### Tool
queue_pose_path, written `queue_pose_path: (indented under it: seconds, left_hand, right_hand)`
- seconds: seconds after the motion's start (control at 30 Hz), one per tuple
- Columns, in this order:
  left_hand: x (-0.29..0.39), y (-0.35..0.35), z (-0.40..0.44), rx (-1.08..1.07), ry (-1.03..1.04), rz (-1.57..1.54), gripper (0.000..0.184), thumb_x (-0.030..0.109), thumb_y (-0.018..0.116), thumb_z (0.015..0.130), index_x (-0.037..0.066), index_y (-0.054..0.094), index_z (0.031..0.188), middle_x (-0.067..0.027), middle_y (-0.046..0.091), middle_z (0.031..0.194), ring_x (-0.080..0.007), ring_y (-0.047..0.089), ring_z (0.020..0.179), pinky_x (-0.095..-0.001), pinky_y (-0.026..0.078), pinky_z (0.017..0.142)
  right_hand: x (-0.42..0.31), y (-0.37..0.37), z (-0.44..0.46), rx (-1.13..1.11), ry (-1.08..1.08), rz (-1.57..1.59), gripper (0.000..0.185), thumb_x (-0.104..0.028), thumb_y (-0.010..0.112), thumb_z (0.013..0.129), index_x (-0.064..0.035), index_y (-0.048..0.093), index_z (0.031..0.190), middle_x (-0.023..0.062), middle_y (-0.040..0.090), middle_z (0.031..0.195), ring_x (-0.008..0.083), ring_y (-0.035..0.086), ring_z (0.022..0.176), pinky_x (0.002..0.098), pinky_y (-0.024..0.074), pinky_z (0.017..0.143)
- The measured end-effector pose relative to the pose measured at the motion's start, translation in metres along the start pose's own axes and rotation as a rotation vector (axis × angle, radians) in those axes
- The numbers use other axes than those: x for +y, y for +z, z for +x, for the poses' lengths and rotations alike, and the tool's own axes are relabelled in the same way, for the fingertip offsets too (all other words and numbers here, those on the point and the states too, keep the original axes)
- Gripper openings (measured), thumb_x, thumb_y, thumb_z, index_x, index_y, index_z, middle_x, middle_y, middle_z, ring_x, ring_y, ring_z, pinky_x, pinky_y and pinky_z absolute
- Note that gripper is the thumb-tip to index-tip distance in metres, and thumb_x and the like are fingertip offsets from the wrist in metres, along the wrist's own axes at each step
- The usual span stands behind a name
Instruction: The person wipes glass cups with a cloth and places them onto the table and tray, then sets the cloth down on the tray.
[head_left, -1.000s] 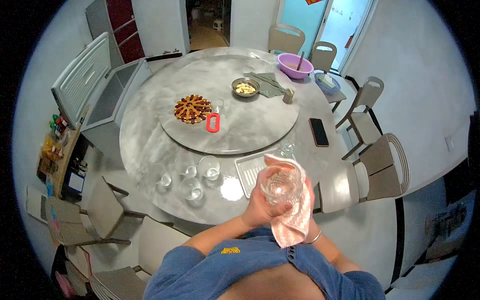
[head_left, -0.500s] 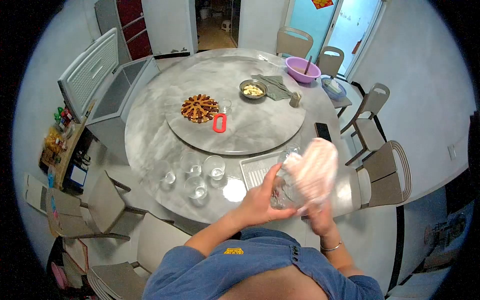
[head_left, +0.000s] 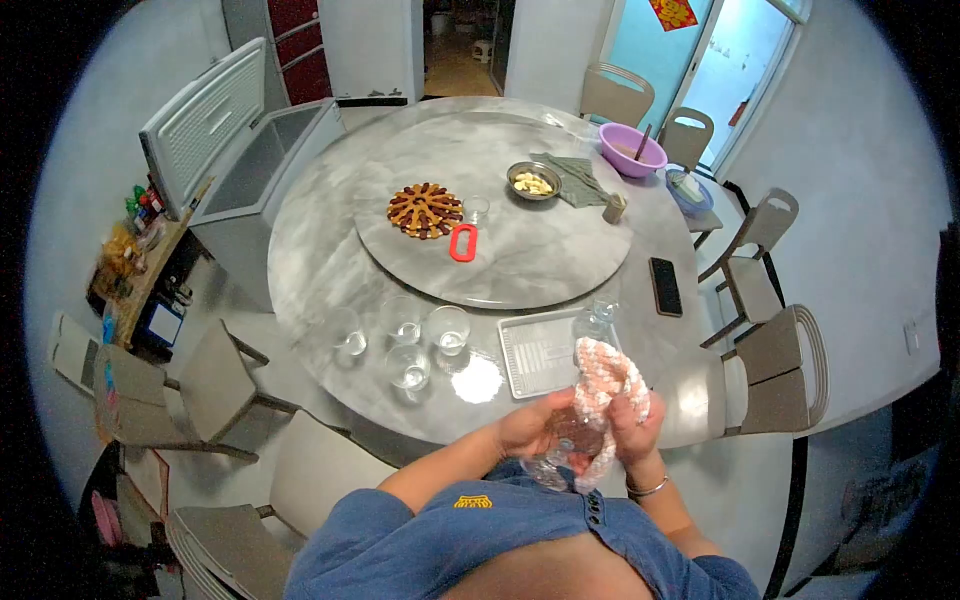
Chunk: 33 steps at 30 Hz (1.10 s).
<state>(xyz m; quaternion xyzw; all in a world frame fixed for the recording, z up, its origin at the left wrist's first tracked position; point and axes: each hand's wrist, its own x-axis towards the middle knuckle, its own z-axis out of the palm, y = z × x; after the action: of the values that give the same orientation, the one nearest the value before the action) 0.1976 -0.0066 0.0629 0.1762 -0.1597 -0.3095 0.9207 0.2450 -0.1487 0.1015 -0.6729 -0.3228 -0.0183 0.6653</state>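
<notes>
One glass point(head_left: 566, 434), probably fragile, slippery and best taken around its wall, is being gripped by the left hand point(head_left: 532, 424) before the shirt point(head_left: 440, 530), with a cloth point(head_left: 606, 372) being clasped by the right hand point(head_left: 638, 428).

On the turntable point(head_left: 480, 284) of the table point(head_left: 312, 245), a round brown mat point(head_left: 425, 211) lies near a red ring point(head_left: 456, 255), and a metal bowl point(head_left: 534, 182) sits beside a grey cloth point(head_left: 580, 181). A phone point(head_left: 665, 287) lies right of the turntable; a chest freezer point(head_left: 240, 252) stands open at left.
</notes>
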Motion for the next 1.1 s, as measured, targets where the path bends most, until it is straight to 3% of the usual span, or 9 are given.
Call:
queue_pose_path:
  seconds: [0.1, 0.2, 0.33, 0.4, 0.5, 0.57, 0.63, 0.9, 1.1]
  left_hand:
    - [0.007, 0.017, -0.005, 0.506, 0.109, 0.493, 0.048, 0.035, 0.036, 0.087, 0.006, 0.026, 0.124, -0.0114, 0.043, 0.113, -0.0196, 0.045, 0.101, -0.031, 0.039, 0.082]
    - [-0.004, 0.016, -0.005, 0.568, 0.365, 1.123, 0.055, 0.037, 0.047, 0.083, 0.005, 0.024, 0.121, -0.0106, 0.043, 0.108, -0.0118, 0.043, 0.096, -0.0275, 0.039, 0.077]
    - [-0.004, 0.002, -0.007, 0.553, 0.409, 0.891, 0.051, 0.043, 0.04, 0.084, 0.003, 0.033, 0.115, -0.0113, 0.051, 0.097, -0.0135, 0.051, 0.083, -0.0261, 0.044, 0.066]
    - [-0.001, 0.008, -0.017, 0.045, 0.083, -0.16, 0.054, 0.05, 0.027, 0.085, 0.004, 0.039, 0.112, -0.013, 0.055, 0.09, -0.0198, 0.056, 0.063, -0.0299, 0.048, 0.052]
    - [-0.006, 0.007, -0.016, 0.388, 0.051, 0.063, 0.064, 0.056, 0.013, 0.083, 0.005, 0.042, 0.109, -0.0154, 0.058, 0.082, -0.0253, 0.054, 0.046, -0.0311, 0.043, 0.036]
    - [-0.002, 0.012, -0.021, 0.309, 0.099, 0.029, 0.051, 0.047, 0.024, 0.087, 0.005, 0.039, 0.111, -0.0132, 0.055, 0.088, -0.0201, 0.057, 0.062, -0.029, 0.047, 0.05]
    - [-0.004, 0.011, -0.019, 0.691, 0.418, 0.988, 0.046, 0.04, 0.037, 0.087, 0.004, 0.034, 0.115, -0.0098, 0.05, 0.095, -0.0146, 0.052, 0.081, -0.026, 0.044, 0.067]
    - [-0.004, 0.018, -0.032, 0.652, 0.626, 0.629, 0.05, 0.035, 0.042, 0.085, -0.002, 0.031, 0.116, -0.0075, 0.047, 0.101, -0.0112, 0.044, 0.095, -0.025, 0.035, 0.083]
    - [0.003, 0.027, -0.057, 0.847, 1.079, 0.798, 0.067, 0.048, 0.05, 0.077, -0.004, 0.032, 0.114, -0.0112, 0.046, 0.104, -0.017, 0.044, 0.098, -0.0294, 0.032, 0.088]
  right_hand:
    - [-0.007, -0.005, 0.011, -0.017, 0.1, -0.115, 0.019, -0.014, 0.055, 0.071, 0.0027, 0.059, 0.08, 0.0126, 0.059, 0.074, 0.0221, 0.056, 0.065, 0.0305, 0.0434, 0.06]
    - [-0.008, 0.002, 0.023, -0.177, -0.436, -0.566, 0.011, -0.008, 0.059, 0.061, -0.0017, 0.058, 0.07, 0.0114, 0.056, 0.067, 0.0275, 0.052, 0.056, 0.0336, 0.0395, 0.054]
    - [-0.01, 0.019, 0.022, -0.083, -0.403, -0.331, 0.013, -0.009, 0.058, 0.068, 0.001, 0.058, 0.076, 0.0089, 0.058, 0.069, 0.02, 0.054, 0.059, 0.0304, 0.0408, 0.056]
    - [-0.007, 0.023, 0.006, 0.091, 0.211, 0.357, 0.022, -0.015, 0.053, 0.078, 0.0044, 0.056, 0.088, 0.0084, 0.059, 0.081, 0.0165, 0.054, 0.068, 0.0268, 0.0428, 0.063]
    - [0.001, 0.012, 0.005, -0.129, 0.225, 0.169, 0.027, -0.018, 0.053, 0.079, 0.0065, 0.054, 0.092, 0.0068, 0.058, 0.084, 0.0116, 0.052, 0.073, 0.0227, 0.0422, 0.063]
    - [0.001, 0.019, 0.01, -0.136, 0.177, 0.107, 0.026, -0.016, 0.052, 0.079, 0.0064, 0.055, 0.091, 0.0065, 0.058, 0.083, 0.0107, 0.052, 0.073, 0.0227, 0.0422, 0.062]
    - [0.006, 0.025, 0.014, -0.083, -0.093, -0.162, 0.023, -0.016, 0.053, 0.078, 0.0063, 0.056, 0.08, 0.0036, 0.057, 0.068, 0.0084, 0.051, 0.064, 0.023, 0.0411, 0.054]
    - [-0.013, 0.06, 0.016, -0.009, 0.256, 0.519, 0.048, -0.038, 0.04, 0.085, 0.0057, 0.045, 0.105, 0.0145, 0.054, 0.095, 0.0192, 0.055, 0.08, 0.0288, 0.0452, 0.069]
    - [0.018, 0.078, -0.019, -0.268, 0.334, 0.433, 0.064, -0.051, 0.034, 0.083, -0.0006, 0.026, 0.123, 0.0116, 0.037, 0.12, 0.0215, 0.042, 0.105, 0.0324, 0.0371, 0.085]
